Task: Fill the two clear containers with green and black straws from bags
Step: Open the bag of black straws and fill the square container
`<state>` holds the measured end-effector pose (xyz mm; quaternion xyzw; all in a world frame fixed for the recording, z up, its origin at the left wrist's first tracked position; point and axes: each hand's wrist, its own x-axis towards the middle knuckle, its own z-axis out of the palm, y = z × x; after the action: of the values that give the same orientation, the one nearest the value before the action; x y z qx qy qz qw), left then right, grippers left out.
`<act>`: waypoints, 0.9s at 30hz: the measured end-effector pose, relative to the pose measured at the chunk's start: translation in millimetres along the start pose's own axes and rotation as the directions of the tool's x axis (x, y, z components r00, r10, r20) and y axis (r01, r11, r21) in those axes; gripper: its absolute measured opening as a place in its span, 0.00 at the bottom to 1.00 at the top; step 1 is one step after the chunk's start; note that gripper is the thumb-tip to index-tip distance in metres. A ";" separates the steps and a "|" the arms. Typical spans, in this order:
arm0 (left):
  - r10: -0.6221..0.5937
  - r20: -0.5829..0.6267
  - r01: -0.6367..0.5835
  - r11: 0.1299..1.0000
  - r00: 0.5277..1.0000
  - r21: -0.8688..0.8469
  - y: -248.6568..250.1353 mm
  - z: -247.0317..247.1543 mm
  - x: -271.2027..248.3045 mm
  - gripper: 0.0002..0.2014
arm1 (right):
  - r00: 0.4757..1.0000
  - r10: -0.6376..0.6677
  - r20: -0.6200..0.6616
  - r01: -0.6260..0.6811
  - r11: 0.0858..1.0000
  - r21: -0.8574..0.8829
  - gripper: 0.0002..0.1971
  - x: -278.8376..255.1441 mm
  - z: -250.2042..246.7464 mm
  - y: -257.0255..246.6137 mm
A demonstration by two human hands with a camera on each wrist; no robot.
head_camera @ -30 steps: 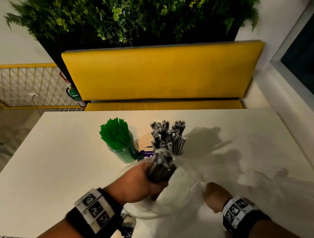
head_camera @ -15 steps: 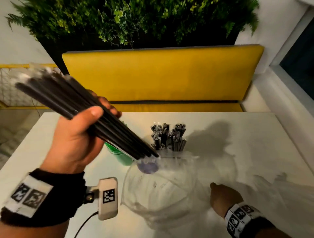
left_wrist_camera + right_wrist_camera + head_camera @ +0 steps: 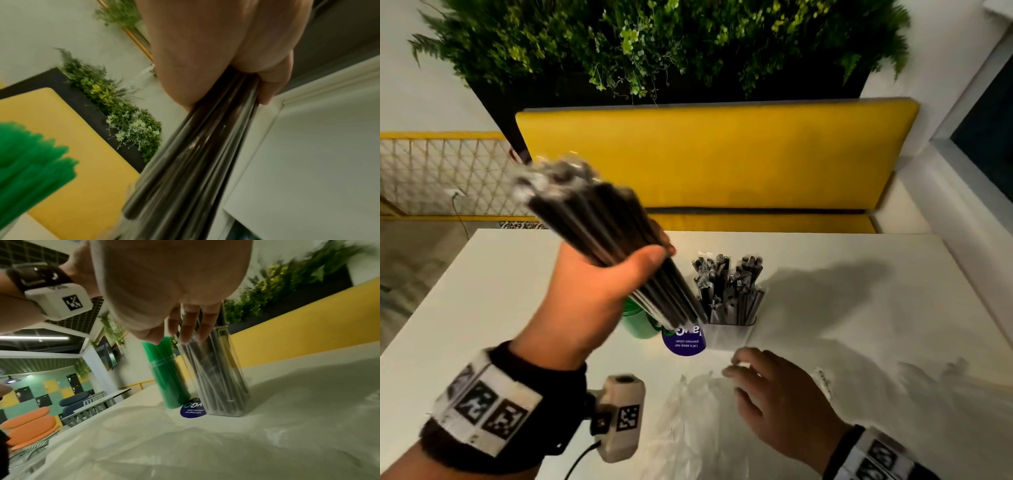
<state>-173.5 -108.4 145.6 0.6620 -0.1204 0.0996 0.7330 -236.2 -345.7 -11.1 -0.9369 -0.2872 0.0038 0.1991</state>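
Note:
My left hand (image 3: 599, 291) grips a thick bundle of black straws (image 3: 606, 246), tilted with its lower end down toward the containers; the left wrist view shows the same bundle (image 3: 191, 162) in the curled fingers. The square clear container (image 3: 729, 329) holds wrapped black straws (image 3: 726, 291). The round container of green straws (image 3: 168, 374) stands left of it, mostly hidden behind my left hand in the head view. My right hand (image 3: 767, 387) hovers open, fingers spread, over the flattened clear bag (image 3: 695, 418) just in front of the square container (image 3: 222, 382).
A round blue sticker (image 3: 683, 341) lies on the white table (image 3: 859, 308) in front of the containers. A yellow bench (image 3: 705, 154) and a planter of greenery (image 3: 654, 44) stand behind the table. A second crumpled bag (image 3: 945, 387) lies at the right.
The left hand pulled the black straw bundle fully out of the bag and swung it right, toward the containers. The right hand let go of the bag, which collapsed flat, and opened above it.

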 end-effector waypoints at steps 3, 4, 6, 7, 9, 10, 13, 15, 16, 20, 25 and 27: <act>-0.045 0.037 0.042 0.997 0.998 0.067 -13.7 21.2 4.0 0.07 | 0.994 0.080 -0.068 -0.087 0.990 -0.114 0.27 23.6 11.7 1.8; -0.064 0.020 0.062 0.995 0.998 0.082 -21.4 26.1 8.7 0.07 | 0.991 0.116 -0.071 -0.125 0.980 -0.155 0.28 30.1 14.2 3.4; -0.099 -0.015 0.100 0.986 0.995 0.131 -39.7 33.6 20.2 0.08 | 0.983 0.173 -0.053 -0.181 0.960 -0.216 0.27 38.8 16.9 6.0; -0.124 -0.033 0.128 0.980 0.992 0.151 -49.2 36.3 25.9 0.09 | 0.980 0.190 -0.055 -0.197 0.954 -0.225 0.26 41.3 17.1 6.6; -0.167 -0.083 0.179 0.970 0.982 0.163 -65.7 39.9 35.3 0.08 | 0.976 0.199 -0.088 -0.213 0.955 -0.206 0.22 45.8 18.0 7.9; -0.185 -0.109 0.201 0.966 0.977 0.165 -74.0 42.6 38.2 0.08 | 0.973 0.203 -0.106 -0.221 0.957 -0.191 0.20 47.9 17.7 8.4; -0.201 -0.195 0.240 0.950 0.960 0.198 -94.7 53.7 41.3 0.10 | 0.965 0.203 -0.165 -0.230 0.959 -0.166 0.10 56.9 15.5 10.7; -0.193 -0.258 0.245 0.951 0.947 0.189 -103.0 61.5 40.0 0.10 | 0.962 0.192 -0.195 -0.224 0.961 -0.160 0.07 62.4 11.1 11.5; -0.187 -0.282 0.243 0.953 0.941 0.181 -107.1 63.3 38.1 0.09 | 0.961 0.189 -0.203 -0.221 0.964 -0.150 0.07 64.4 9.9 11.8; -0.248 -0.241 0.307 0.919 0.938 0.249 -136.8 59.4 20.3 0.12 | 0.957 0.236 -0.165 -0.256 0.961 -0.108 0.07 67.4 11.8 15.1; -0.086 -0.022 0.082 0.801 0.996 0.593 -165.6 51.0 -7.1 0.22 | 0.949 0.283 -0.137 -0.288 0.957 -0.018 0.05 69.3 15.3 19.9; -0.106 0.029 0.070 0.814 0.994 0.577 -163.3 43.2 -7.7 0.33 | 0.949 0.278 -0.148 -0.281 0.960 -0.001 0.05 69.7 13.1 18.5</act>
<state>-132.8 -168.2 -7.3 0.8598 -0.0757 0.0775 0.4990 -169.6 -317.2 -22.6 -0.9680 -0.1362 -0.0399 0.2069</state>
